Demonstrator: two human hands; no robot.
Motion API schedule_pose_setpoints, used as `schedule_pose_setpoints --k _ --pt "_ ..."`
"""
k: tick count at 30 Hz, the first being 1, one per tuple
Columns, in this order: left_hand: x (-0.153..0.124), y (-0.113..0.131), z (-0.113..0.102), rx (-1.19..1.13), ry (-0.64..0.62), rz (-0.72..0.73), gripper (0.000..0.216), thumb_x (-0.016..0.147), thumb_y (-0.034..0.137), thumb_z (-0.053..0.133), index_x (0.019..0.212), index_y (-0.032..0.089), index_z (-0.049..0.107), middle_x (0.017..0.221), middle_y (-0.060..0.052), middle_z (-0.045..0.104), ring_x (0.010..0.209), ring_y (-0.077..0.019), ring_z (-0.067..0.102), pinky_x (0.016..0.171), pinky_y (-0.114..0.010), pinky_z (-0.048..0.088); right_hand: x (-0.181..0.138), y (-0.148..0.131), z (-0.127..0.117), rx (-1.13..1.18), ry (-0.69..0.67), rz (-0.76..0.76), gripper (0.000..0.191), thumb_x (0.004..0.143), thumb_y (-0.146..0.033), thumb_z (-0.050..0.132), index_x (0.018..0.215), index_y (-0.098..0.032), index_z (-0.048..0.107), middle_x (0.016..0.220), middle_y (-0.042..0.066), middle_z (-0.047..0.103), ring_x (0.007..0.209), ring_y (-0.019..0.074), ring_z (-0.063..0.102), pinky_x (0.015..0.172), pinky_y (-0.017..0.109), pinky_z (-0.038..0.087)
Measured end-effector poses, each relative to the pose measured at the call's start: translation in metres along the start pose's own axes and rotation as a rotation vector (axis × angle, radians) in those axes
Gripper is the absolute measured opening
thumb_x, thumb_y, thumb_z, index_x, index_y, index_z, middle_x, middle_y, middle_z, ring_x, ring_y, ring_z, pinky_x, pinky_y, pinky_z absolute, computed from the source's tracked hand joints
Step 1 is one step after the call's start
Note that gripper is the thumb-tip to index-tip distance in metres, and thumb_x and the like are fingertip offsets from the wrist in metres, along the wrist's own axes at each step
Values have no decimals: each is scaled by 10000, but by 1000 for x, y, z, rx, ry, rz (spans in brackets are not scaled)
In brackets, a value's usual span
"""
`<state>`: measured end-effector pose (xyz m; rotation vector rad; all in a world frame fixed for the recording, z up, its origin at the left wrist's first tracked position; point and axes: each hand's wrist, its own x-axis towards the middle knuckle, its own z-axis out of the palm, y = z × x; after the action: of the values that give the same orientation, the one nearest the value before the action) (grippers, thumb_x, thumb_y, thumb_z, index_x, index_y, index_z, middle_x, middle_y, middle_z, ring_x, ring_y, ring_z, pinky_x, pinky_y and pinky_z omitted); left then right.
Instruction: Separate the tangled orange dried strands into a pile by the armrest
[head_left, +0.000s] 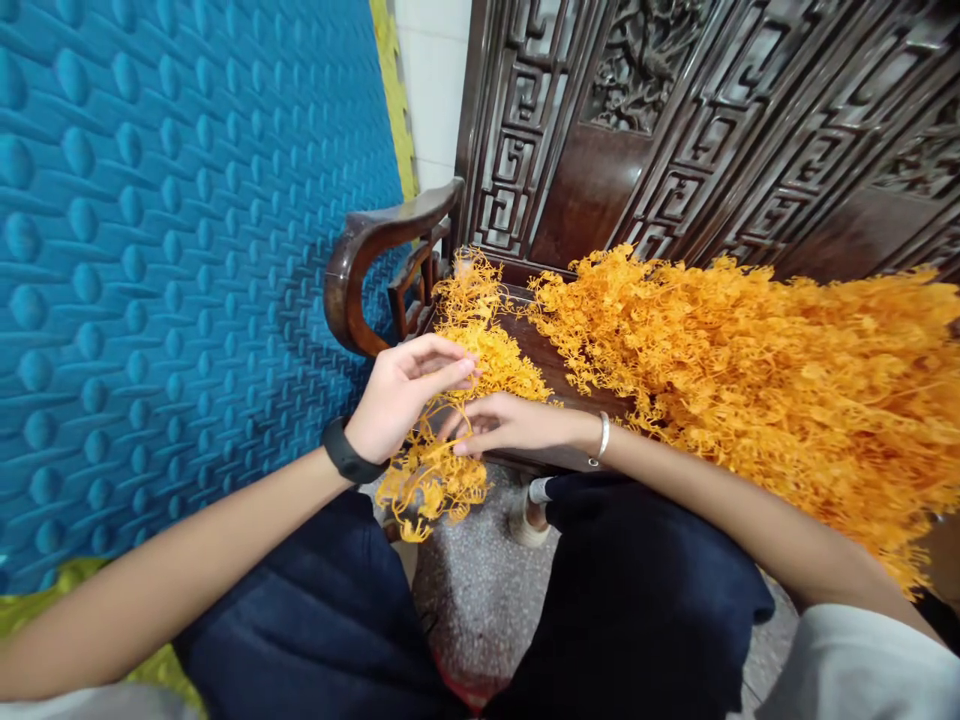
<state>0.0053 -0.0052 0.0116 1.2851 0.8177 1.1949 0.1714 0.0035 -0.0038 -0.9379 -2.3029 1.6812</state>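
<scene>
Holding a small orange bunch [439, 485] in the right hand [510, 425], with thumb and fingers drawn narrow around its thin upper stems. Hanging mostly below those fingertips and toward the left, above the speckled floor [480, 570], just off the front of the wooden bench [535, 336]. Looping at the top in a loose strand near the left hand [397, 390], just above. Bringing thumb and index finger almost together there, narrow at the tips; cannot tell whether pinching any strand between them. Looking wiry and airy in the held bunch: curling thin stems, small fringed clusters at the ends, bright orange with yellower bits, open enough to see through. Seen just beyond the fingers, on the bench seat near the curved armrest [405, 212]: a smaller yellow-orange pile [499, 355], matching in texture but denser. Spreading well to the right along the bench, a large orange heap [750, 380], thick with the same frilly clusters, partly behind the right forearm.
</scene>
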Motion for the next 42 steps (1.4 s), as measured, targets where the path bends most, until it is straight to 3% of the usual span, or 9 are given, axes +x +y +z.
schedule_pose_setpoints --k 7,13,20,23,26,34,38,40,42 --pt "11 8 -19 117 -53 -68 314 749 433 626 890 152 621 971 -56 654 892 -152 604 827 -275 455 -13 -9 -11 182 -47 -40 252 813 -245 588 1037 -137 630 883 32 645 757 73 581 764 238 478" --pt "24 -1 -41 104 -177 -227 566 772 659 424 837 158 680 852 -90 698 836 -191 637 784 -300 459 -36 -24 -24 235 75 -146 230 809 -229 599 1020 -148 641 888 27 661 792 84 612 782 252 490" --pt "16 1 -39 23 -393 -166 672 693 757 410 886 177 690 937 -96 692 940 -231 618 820 -340 463 -39 -23 -29 243 199 -155 268 802 -257 610 1054 -167 623 883 28 673 771 100 630 769 274 504" --pt "11 6 -33 42 -375 -132 494 616 553 695 946 186 664 896 -58 683 833 -186 623 767 -296 470 -40 -22 -31 207 242 -132 311 790 -280 621 1080 -168 617 902 38 678 791 107 631 768 270 504" --pt "8 7 -27 113 -310 -113 355 625 310 757 940 184 654 833 -18 673 746 -131 604 723 -249 454 -41 -21 -31 162 225 -110 355 772 -283 638 1109 -175 614 921 34 683 815 110 631 799 280 497" --pt "0 0 -17 174 -242 -44 131 749 300 650 758 169 661 797 -11 679 773 -126 604 784 -255 440 -44 -21 -29 70 74 -114 395 764 -249 644 1154 -198 604 1079 41 663 992 143 606 901 300 469" --pt "-2 3 -16 115 -276 -82 122 777 270 607 726 162 630 750 -19 678 763 -134 621 777 -259 442 -49 -13 -42 76 294 -130 241 808 -261 594 1013 -157 663 964 54 684 864 125 630 831 278 492" --pt "-3 4 -16 125 -309 -103 128 779 257 591 697 161 613 647 -5 650 684 -127 610 732 -257 445 -49 -8 -46 158 466 -170 232 831 -293 561 999 -158 648 894 46 678 783 110 632 772 270 504" --pt "-5 4 -15 159 -344 -134 123 773 245 581 687 160 607 548 15 601 575 -111 567 662 -250 435 -46 -7 -44 225 540 -190 272 851 -338 526 1038 -161 613 898 50 668 775 110 633 747 272 506"
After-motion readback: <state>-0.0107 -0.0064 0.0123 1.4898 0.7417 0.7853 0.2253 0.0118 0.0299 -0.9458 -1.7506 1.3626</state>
